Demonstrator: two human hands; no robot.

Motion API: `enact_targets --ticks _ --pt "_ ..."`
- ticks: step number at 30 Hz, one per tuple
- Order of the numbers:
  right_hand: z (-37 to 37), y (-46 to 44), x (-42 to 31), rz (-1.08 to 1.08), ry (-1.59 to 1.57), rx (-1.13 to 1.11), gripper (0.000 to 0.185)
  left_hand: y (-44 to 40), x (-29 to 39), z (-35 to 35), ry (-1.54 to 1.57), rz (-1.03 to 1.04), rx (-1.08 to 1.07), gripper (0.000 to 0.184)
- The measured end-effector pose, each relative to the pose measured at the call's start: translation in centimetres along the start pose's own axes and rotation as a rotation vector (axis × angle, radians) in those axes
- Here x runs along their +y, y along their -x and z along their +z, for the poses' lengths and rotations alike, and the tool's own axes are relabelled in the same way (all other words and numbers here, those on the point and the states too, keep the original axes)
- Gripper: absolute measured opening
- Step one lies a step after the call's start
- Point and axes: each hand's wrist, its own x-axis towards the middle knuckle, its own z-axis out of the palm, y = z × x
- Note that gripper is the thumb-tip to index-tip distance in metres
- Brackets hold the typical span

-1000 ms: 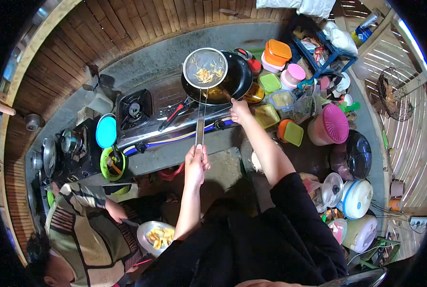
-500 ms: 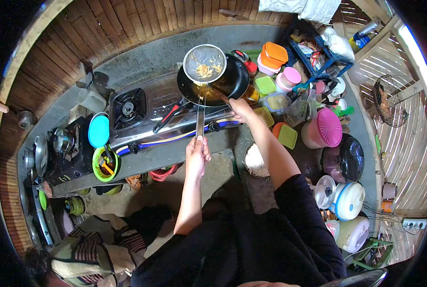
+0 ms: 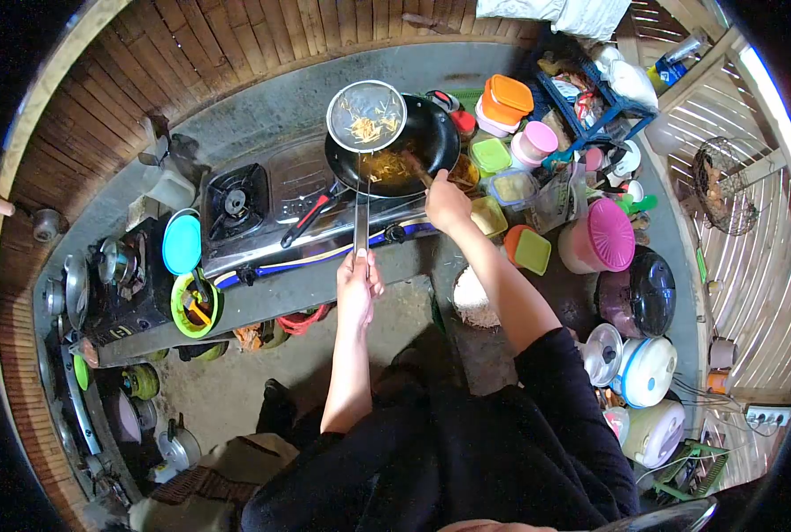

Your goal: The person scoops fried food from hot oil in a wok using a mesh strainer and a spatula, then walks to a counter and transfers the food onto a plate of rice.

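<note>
- No legible txt, nos. or brands in view
- Black stove (image 3: 154,250), far L: pale mark on front (too small to read)
- Blue-and-yellow pkg (image 3: 666,74), upper R: label blurred
- Packets (image 3: 579,96) in blue rack (image 3: 623,107): colored print (illegible, tho)

Loose black sleeves (image 3: 572,399), bare hands.

Your view is strongly fisheye, bowed and black at the corners. Daylight glares through the slatted wall (image 3: 723,177) at right; the floor (image 3: 227,381) near you lies partly in shadow.
</note>
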Motion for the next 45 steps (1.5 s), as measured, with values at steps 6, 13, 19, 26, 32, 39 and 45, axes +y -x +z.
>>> enact_targets --ticks 6,13,19,26,32,39,45 --pt "-0.3 2.0 1.4 -0.134 0.099 0.251 0.021 0.0 1.0 -0.5 -0.020 0.038 0.008 0.022" --pt "-0.8 3.2 3.6 -0.157 0.096 0.363 0.025 -0.1 1.6 -0.8 -0.026 0.052 0.014 0.023" --pt "-0.8 5.0 5.9 -0.189 0.049 0.393 0.029 -0.5 1.3 -1.3 -0.010 0.042 -0.016 0.022" --pt "0.3 7.0 8.6 -0.014 -0.137 0.281 0.035 -0.1 1.5 -0.7 -0.040 0.032 -0.024 0.022" --pt "0.4 8.1 8.5 -0.070 -0.346 0.288 0.032 0.7 1.4 0.7 -0.063 0.042 -0.087 0.021" --pt "-0.2 9.6 8.3 -0.042 -0.316 0.282 0.030 2.7 1.7 1.9 -0.101 0.058 -0.117 0.021" --pt "-0.4 10.5 7.8 -0.041 -0.319 0.242 0.032 3.1 2.5 1.4 -0.159 0.077 -0.138 0.020"
